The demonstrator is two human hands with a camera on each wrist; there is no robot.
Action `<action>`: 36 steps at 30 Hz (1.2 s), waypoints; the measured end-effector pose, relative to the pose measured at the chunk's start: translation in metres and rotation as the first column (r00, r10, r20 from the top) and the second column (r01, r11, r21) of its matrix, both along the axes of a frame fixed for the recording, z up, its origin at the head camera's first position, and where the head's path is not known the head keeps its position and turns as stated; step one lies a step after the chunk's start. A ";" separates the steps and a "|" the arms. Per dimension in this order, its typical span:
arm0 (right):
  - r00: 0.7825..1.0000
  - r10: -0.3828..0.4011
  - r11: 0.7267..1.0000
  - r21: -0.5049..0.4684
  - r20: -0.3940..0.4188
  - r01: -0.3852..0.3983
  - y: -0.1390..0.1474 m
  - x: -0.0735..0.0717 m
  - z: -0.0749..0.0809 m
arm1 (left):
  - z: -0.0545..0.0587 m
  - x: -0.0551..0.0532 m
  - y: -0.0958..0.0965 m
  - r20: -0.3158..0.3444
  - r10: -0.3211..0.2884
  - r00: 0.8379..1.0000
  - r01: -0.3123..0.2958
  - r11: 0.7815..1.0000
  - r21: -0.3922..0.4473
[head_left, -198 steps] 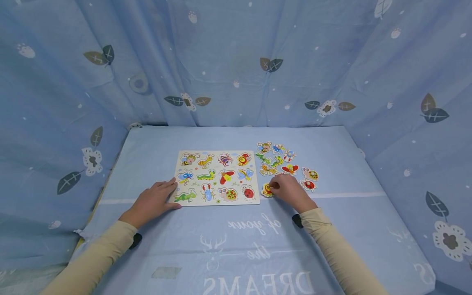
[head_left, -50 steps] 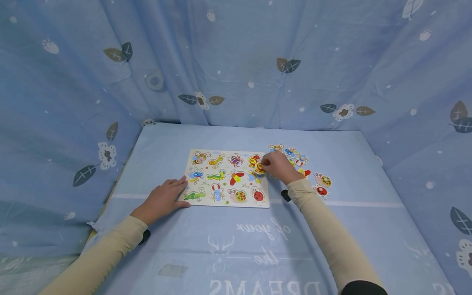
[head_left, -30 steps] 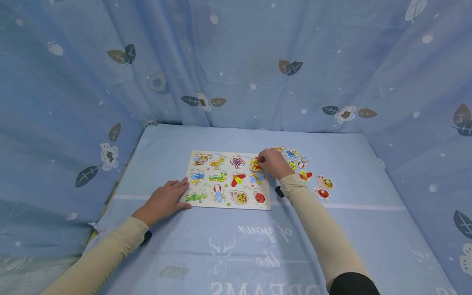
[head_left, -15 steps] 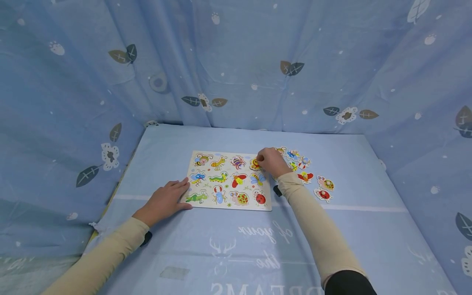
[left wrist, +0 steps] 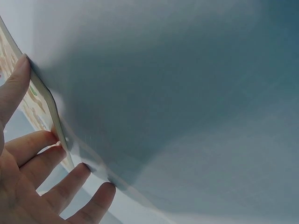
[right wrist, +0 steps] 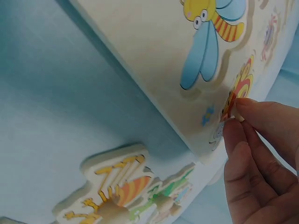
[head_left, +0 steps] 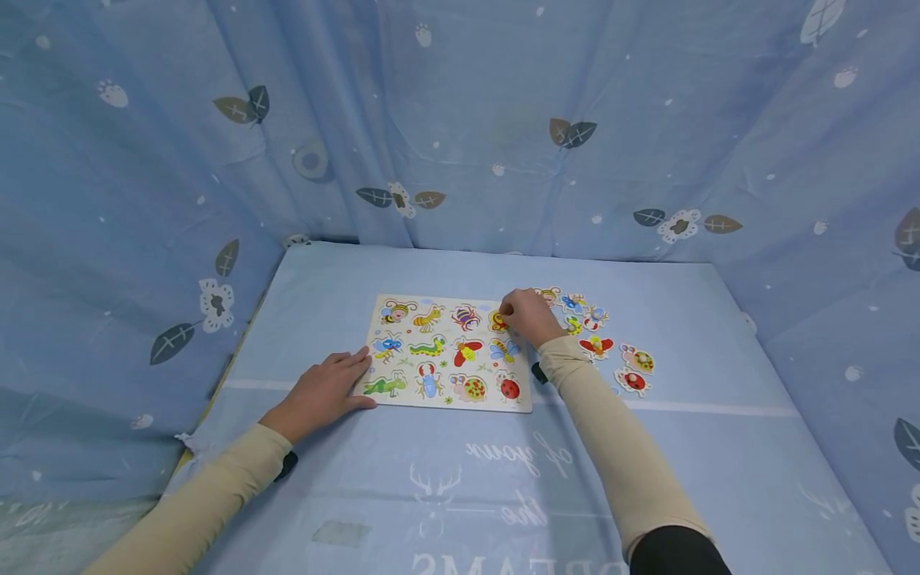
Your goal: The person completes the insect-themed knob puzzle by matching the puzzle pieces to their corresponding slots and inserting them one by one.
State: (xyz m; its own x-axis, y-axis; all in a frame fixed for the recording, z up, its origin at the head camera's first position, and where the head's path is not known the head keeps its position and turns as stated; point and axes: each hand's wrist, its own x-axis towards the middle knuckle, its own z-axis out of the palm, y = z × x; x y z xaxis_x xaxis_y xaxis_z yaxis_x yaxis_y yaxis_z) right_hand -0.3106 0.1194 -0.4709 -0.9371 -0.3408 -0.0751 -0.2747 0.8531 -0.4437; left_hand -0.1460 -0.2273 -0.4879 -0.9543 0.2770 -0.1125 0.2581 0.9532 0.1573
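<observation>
A wooden insect puzzle board [head_left: 460, 406] lies flat on the table, printed with rows of colourful bugs. My right hand [head_left: 530, 315] is over its far right corner. There the thumb and fingertips pinch the small knob of a red and yellow butterfly puzzle piece [right wrist: 240, 86], which sits at the matching picture. Whether the piece lies fully flush I cannot tell. My left hand [head_left: 319, 395] rests at the board's left side; in the left wrist view its spread, fairly straight fingers [left wrist: 46, 154] and thumb touch the board's edge.
Right of the board lie several loose knobbed pieces, among them a red ladybird piece [head_left: 632, 381], a snail piece [head_left: 637, 358] and a red-winged bug piece [head_left: 596, 346]. An orange-striped piece [right wrist: 117, 186] lies close to the board. Blue patterned curtains [head_left: 460, 120] surround the table.
My right hand has carried the butterfly piece from the table beside the board up and left onto its far right picture. Over the last second it barely moves. The left hand stays at the board's edge.
</observation>
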 end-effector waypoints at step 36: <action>1.000 0.005 1.000 -0.021 0.027 -0.004 0.021 0.005 -0.009 | 0.003 0.001 0.002 0.011 0.009 1.000 -0.009 1.000 -0.001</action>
State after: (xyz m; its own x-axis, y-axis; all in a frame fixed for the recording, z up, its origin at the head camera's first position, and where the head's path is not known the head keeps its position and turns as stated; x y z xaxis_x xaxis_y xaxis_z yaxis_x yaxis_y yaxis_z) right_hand -0.3061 0.1405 -0.4795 -0.9333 -0.3467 -0.0931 -0.2662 0.8424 -0.4684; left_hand -0.1454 -0.2250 -0.4846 -0.9555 0.2680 -0.1232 0.2475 0.9557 0.1593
